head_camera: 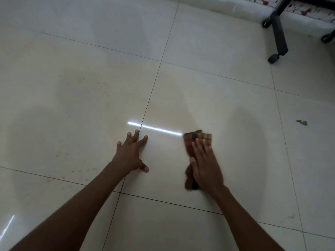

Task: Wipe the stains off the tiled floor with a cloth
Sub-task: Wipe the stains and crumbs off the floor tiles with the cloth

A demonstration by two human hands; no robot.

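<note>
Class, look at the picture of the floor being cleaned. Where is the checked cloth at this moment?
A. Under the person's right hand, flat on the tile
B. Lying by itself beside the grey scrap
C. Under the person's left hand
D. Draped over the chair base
A: the checked cloth lies on the tiled floor beneath the right hand, whose straight fingers press it down, while the left hand rests bare on the tile.

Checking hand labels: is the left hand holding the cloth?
No, the left hand lies flat with spread fingers on the bare tiled floor, while the cloth is under the right hand.
</note>
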